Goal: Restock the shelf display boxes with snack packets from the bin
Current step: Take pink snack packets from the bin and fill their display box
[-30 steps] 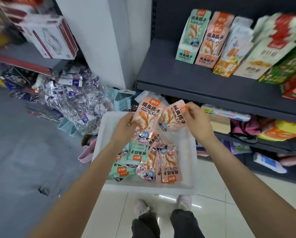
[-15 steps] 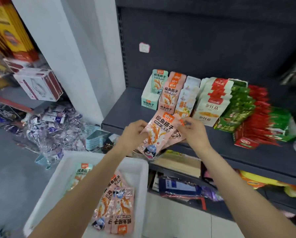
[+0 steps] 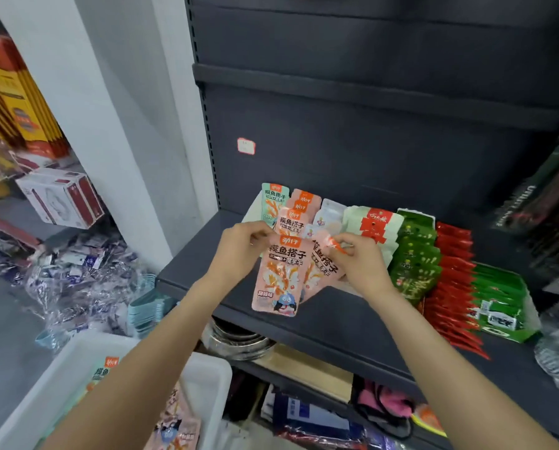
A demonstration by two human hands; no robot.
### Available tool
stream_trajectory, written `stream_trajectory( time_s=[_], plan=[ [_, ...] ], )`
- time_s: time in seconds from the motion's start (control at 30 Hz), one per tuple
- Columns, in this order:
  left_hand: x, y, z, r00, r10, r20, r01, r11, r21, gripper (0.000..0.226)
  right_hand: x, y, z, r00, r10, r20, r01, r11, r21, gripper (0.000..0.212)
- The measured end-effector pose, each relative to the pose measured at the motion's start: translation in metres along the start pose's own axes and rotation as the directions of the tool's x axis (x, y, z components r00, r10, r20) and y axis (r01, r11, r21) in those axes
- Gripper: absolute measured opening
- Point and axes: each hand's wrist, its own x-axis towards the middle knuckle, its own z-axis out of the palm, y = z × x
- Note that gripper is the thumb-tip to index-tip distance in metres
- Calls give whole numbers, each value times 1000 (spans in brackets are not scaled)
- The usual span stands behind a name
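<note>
Glossy pink packets held up at the dark metal shelf [image 3: 320, 319], above the white plastic bin [image 3: 206, 375].
The left hand [image 3: 239, 251] pinches the flat front packet [image 3: 281, 274] by its top edge; the right hand [image 3: 362, 261] grips the crinkled rear packet [image 3: 320, 267], just before the pink display box [image 3: 299, 211].

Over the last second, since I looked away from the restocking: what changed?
Both hands rose from over the white bin to the dark shelf, carrying the pink packets up in front of the pink display box. Unchanged: the left hand grips one packet, the right hand another. Nothing released.
</note>
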Motion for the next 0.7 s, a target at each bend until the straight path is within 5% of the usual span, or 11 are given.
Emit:
stream_trajectory(
  time_s=[0.27,0.43,0.7],
  plan=[
    [77,-25,-3,959,-169,-228,156,985,-74,15,78,0,-5,981,-76,-178,63,995,-74,11],
    [125,-46,11,951,-211,-225,190,975,-111,14,117,9,-6,940,-101,-326,72,992,-101,11],
    [150,-74,36,988,-142,-64,139,989,-55,15,155,17,-16,936,-110,-334,64,987,-146,10]
  ],
)
